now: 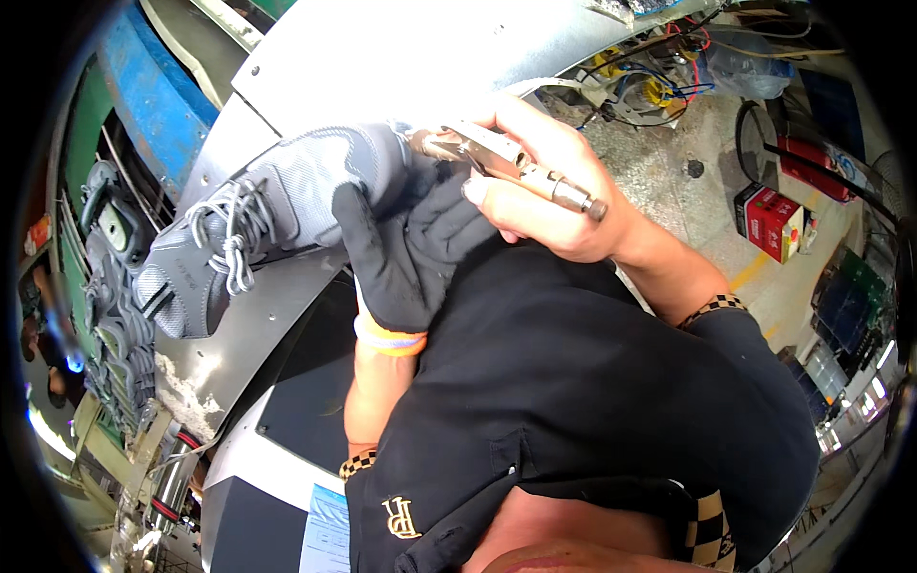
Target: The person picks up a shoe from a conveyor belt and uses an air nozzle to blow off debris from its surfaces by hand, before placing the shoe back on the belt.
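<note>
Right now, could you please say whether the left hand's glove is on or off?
On: the dark glove covers the left hand down to its orange cuff.

The gloved left hand hides part of the grey shoe! Twelve o'clock, the white panel runs out of frame; nine, stacked shoes blur; three, the circuit board shows too small!

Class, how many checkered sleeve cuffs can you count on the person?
2: left cuff, around the left forearm below the gloved left hand; right cuff, around the right forearm.
</note>
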A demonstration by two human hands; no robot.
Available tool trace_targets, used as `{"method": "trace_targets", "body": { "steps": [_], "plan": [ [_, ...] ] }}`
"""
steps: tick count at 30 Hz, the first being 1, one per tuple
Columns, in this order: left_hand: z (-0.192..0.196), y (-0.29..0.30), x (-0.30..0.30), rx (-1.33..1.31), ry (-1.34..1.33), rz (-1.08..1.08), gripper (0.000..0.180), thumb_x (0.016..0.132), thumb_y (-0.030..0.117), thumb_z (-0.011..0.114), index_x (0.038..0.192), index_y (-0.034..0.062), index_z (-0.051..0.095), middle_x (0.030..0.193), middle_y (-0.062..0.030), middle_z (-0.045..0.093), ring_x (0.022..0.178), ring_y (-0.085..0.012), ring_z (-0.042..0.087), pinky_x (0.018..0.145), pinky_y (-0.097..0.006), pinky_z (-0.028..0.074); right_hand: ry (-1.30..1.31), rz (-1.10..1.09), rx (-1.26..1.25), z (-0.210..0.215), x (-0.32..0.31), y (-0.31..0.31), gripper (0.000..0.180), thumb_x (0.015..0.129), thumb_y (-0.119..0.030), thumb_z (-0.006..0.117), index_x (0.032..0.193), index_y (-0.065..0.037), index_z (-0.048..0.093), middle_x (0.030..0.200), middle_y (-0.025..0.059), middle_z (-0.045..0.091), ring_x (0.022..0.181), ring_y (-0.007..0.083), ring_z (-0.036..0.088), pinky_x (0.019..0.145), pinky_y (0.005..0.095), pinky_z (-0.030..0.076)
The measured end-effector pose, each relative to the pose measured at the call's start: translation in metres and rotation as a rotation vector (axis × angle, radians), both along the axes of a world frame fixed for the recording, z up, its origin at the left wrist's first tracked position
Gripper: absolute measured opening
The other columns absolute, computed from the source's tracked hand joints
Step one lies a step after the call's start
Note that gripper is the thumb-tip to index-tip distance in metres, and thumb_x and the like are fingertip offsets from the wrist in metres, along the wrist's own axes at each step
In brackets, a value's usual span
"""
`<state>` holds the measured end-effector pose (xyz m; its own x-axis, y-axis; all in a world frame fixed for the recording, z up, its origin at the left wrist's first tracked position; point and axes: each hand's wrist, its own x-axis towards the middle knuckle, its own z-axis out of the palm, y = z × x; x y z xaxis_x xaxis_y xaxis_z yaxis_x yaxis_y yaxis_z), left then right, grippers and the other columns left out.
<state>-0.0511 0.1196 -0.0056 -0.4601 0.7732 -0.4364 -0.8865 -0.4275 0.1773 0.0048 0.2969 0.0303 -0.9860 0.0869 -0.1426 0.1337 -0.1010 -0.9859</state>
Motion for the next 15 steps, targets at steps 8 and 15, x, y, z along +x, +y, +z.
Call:
{"method": "trace_targets", "body": {
  "steps": [8,15],
  "plan": [
    [-0.02,0.016,-0.024,0.106,0.152,0.038,0.07,0.094,0.063,0.033,0.128,0.0033,0.047,0.12,-0.0132,0.057,0.106,-0.0265,0.058,0.092,-0.038,0.047,0.226,-0.173,0.204,-0.044,0.001,-0.035,0.047,0.076,0.0,0.057,0.122,0.001,0.048,0.064,0.005,0.055,0.051,0.0108,0.05,0.052,0.0246,0.041],
    [0.005,-0.005,-0.056,-0.486,1.138,-0.245,0.069,0.091,0.051,0.043,0.13,-0.0054,0.044,0.113,-0.0151,0.061,0.102,-0.0233,0.059,0.09,-0.034,0.047,0.09,-0.016,-0.257,-0.045,-0.033,0.003,0.044,0.085,-0.006,0.058,0.126,0.003,0.045,0.074,0.0079,0.058,0.062,0.0126,0.057,0.056,0.0257,0.047]
  ]
}}
